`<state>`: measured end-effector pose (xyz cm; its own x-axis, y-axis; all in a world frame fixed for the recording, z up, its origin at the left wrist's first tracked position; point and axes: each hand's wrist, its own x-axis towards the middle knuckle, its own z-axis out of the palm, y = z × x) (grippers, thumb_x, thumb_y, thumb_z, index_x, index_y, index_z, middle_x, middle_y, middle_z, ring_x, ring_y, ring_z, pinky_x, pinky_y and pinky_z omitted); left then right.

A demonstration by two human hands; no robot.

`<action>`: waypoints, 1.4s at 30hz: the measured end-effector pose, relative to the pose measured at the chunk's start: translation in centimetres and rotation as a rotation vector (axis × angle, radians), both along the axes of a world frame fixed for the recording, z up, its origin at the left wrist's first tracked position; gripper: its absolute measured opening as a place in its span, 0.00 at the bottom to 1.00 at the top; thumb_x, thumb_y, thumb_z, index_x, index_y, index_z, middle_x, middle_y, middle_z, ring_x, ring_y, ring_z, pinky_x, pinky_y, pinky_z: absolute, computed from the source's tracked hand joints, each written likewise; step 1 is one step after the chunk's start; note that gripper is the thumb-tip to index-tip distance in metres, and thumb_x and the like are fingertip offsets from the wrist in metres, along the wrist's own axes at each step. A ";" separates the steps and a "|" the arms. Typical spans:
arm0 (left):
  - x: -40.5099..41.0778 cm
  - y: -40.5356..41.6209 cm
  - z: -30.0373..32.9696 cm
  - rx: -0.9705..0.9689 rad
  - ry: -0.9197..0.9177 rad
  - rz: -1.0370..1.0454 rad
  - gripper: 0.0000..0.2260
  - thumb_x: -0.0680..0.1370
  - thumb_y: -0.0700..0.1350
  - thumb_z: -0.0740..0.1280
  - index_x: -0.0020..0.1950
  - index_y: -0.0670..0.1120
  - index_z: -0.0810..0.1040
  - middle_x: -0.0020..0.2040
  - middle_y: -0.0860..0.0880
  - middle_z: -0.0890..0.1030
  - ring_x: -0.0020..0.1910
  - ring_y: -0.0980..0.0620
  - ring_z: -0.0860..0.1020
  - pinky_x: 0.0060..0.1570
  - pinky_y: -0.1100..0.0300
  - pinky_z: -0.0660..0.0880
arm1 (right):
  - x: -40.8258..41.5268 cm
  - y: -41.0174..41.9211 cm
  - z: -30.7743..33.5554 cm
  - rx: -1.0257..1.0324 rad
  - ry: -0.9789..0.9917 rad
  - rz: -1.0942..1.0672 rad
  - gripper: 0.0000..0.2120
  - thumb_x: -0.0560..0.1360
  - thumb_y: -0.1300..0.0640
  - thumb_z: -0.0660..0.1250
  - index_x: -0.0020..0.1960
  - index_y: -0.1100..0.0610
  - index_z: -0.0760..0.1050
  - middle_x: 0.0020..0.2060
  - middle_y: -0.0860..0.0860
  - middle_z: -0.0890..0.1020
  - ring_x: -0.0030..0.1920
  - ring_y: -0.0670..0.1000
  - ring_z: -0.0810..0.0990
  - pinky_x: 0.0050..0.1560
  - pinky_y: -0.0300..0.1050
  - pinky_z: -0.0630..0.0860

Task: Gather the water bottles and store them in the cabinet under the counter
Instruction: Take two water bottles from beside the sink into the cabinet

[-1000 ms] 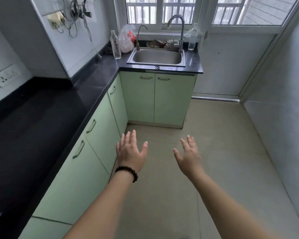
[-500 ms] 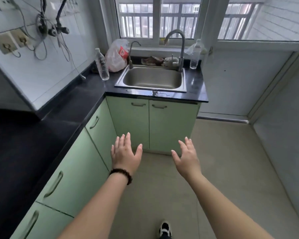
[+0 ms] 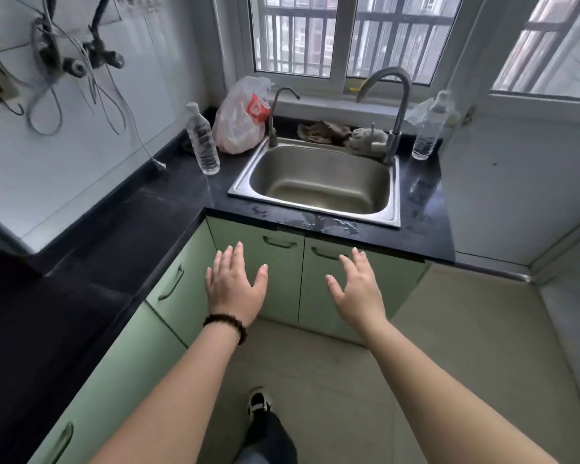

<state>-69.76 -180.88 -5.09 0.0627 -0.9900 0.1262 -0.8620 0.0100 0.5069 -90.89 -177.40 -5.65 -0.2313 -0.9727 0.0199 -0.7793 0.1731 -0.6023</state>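
Black L-shaped counter fills left and centre; green cabinet doors shut beneath steel sink. Two water bottles upright: left bottle centre-left, right bottle upper right. Left hand, right hand: both spread, empty, mid-frame.

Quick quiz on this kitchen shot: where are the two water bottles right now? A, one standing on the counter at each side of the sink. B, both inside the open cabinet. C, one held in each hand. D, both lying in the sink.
A: one water bottle stands left of the sink, the other bottle right of it; both hands are empty and the cabinet doors are closed.
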 end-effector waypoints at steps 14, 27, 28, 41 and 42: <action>6.5 -28.3 -1.4 -0.076 0.165 0.136 0.32 0.77 0.55 0.65 0.76 0.42 0.61 0.74 0.41 0.66 0.74 0.44 0.62 0.73 0.49 0.58 | 7.0 -29.3 0.0 -0.003 0.003 0.054 0.27 0.79 0.50 0.63 0.75 0.57 0.62 0.78 0.54 0.55 0.78 0.51 0.48 0.76 0.47 0.50; 9.0 -49.5 -1.0 -0.044 0.793 0.319 0.47 0.67 0.49 0.79 0.78 0.48 0.55 0.74 0.48 0.66 0.71 0.52 0.68 0.67 0.63 0.62 | 9.1 -42.7 -1.8 0.036 0.019 0.057 0.28 0.79 0.50 0.63 0.76 0.55 0.61 0.78 0.52 0.55 0.78 0.50 0.48 0.76 0.48 0.50; 9.0 -50.2 -1.3 -0.044 0.818 0.333 0.45 0.66 0.48 0.80 0.76 0.48 0.59 0.71 0.48 0.70 0.69 0.52 0.70 0.66 0.62 0.64 | 8.9 -43.0 -1.9 0.041 0.018 0.058 0.28 0.79 0.50 0.63 0.76 0.55 0.61 0.78 0.52 0.55 0.78 0.50 0.48 0.76 0.47 0.50; 6.6 -50.0 0.0 -0.075 0.729 0.273 0.22 0.67 0.52 0.79 0.53 0.48 0.73 0.48 0.53 0.79 0.47 0.52 0.79 0.55 0.54 0.76 | 4.0 -44.1 -0.7 0.004 0.030 -0.030 0.28 0.78 0.50 0.64 0.75 0.57 0.61 0.77 0.54 0.56 0.78 0.51 0.50 0.76 0.45 0.49; 5.6 -49.5 0.6 -0.079 0.737 0.235 0.21 0.67 0.51 0.79 0.52 0.47 0.73 0.46 0.54 0.79 0.45 0.54 0.79 0.52 0.56 0.76 | 3.3 -43.9 -0.4 -0.007 0.027 -0.048 0.28 0.78 0.50 0.64 0.75 0.57 0.61 0.77 0.54 0.57 0.78 0.51 0.50 0.76 0.45 0.49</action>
<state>-64.19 -230.38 -4.52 0.3649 -0.9302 0.0400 -0.2868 -0.0714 0.9553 -87.62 -221.30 -6.02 -0.2771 -0.9602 0.0339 -0.7863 0.2064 -0.5823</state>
